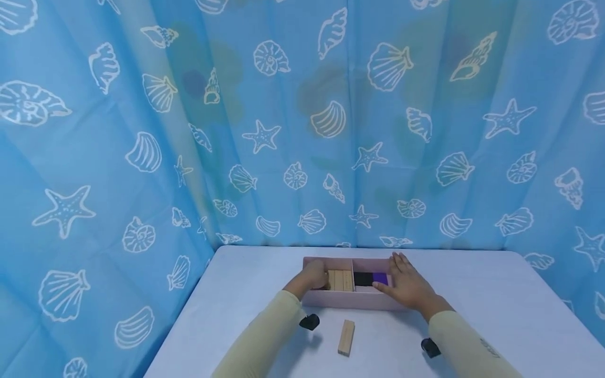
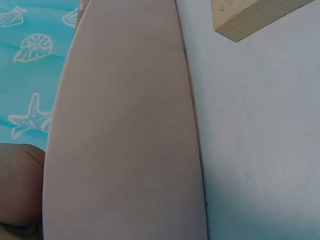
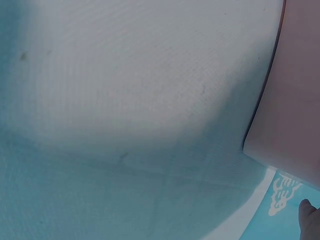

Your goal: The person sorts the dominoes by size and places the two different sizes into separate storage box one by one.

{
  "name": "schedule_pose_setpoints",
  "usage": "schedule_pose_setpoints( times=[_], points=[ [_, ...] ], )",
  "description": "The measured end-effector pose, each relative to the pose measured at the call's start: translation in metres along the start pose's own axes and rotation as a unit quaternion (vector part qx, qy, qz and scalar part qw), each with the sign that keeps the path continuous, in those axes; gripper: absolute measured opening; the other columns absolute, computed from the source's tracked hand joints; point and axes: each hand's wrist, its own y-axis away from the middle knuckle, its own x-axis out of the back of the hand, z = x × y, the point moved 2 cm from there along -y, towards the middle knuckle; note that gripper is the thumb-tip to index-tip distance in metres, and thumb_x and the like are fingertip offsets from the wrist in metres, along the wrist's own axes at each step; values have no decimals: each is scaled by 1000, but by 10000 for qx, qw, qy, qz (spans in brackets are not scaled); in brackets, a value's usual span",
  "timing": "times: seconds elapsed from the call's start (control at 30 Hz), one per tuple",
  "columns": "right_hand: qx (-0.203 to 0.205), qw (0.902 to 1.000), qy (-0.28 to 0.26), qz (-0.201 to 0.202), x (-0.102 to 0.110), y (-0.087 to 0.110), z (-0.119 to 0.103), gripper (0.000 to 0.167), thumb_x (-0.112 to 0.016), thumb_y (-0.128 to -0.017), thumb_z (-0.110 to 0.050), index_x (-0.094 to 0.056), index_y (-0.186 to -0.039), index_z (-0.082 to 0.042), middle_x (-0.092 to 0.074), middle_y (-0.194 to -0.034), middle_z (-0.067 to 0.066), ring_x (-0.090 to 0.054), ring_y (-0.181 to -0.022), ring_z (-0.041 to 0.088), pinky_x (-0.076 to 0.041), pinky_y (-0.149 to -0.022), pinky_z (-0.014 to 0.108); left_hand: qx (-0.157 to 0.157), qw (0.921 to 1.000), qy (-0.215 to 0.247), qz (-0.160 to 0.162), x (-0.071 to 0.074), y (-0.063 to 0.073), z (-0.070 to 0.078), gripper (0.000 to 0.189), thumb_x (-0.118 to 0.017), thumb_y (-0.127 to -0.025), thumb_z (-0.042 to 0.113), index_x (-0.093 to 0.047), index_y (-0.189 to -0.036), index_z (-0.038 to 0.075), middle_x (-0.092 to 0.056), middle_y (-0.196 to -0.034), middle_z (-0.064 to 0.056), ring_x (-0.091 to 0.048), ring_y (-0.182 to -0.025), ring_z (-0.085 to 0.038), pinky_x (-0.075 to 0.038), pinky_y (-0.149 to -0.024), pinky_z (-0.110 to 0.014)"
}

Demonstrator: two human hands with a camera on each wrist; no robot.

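A shallow pink box (image 1: pixel 347 300) with a divider stands on the table. Several wooden blocks (image 1: pixel 340 280) lie side by side in its left compartment; a black block (image 1: pixel 363 279) and a purple block (image 1: pixel 380 278) show in the right one. My left hand (image 1: pixel 314 275) reaches down into the left compartment beside the wooden blocks. Its fingertips are hidden, so I cannot tell whether they grip one. With fingers extended, my right hand (image 1: pixel 410 283) rests over the box's right end, thumb across the right compartment. In the left wrist view the box's wall (image 2: pixel 125 120) hides most of the left hand.
One loose wooden block (image 1: pixel 346 338) lies on the white table (image 1: pixel 255 283) in front of the box, between the forearms. A blue curtain (image 1: pixel 293 131) with white shell prints hangs behind the table and along its left side. Black wrist cameras (image 1: pixel 309 322) sit under both sleeves.
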Motion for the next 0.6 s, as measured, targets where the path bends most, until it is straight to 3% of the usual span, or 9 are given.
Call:
schedule_pose_setpoints(
  times=[0.17,0.37,0.6],
  points=[
    [10,10000,14,3,2,0,0,107,-47,-88,-71,-20,-149,12,-14,-155,31,-7,-143,47,-11,-113,59,-102,9997,223,-73,6,6,3,10,-59,-94,4,-69,-95,3,-62,-75,-4,-60,-68,-18,-51,-62,-32],
    [0,10000,-69,-31,4,-2,0,109,-47,-87,-72,-19,-149,13,-13,-156,31,-6,-143,47,-11,-113,59,-204,9961,854,-76,14,16,10,27,-62,-89,-3,-65,-116,-1,-61,-85,-7,-60,-75,-20,-53,-68,-33],
    [41,9999,-108,-11,-2,1,3,108,-48,-87,-72,-20,-149,12,-13,-156,31,-7,-143,47,-11,-113,59,-1216,9850,1215,-158,9,34,17,24,-73,-87,7,-68,-110,4,-63,-82,3,-62,-75,-13,-55,-67,-26]
  ],
)
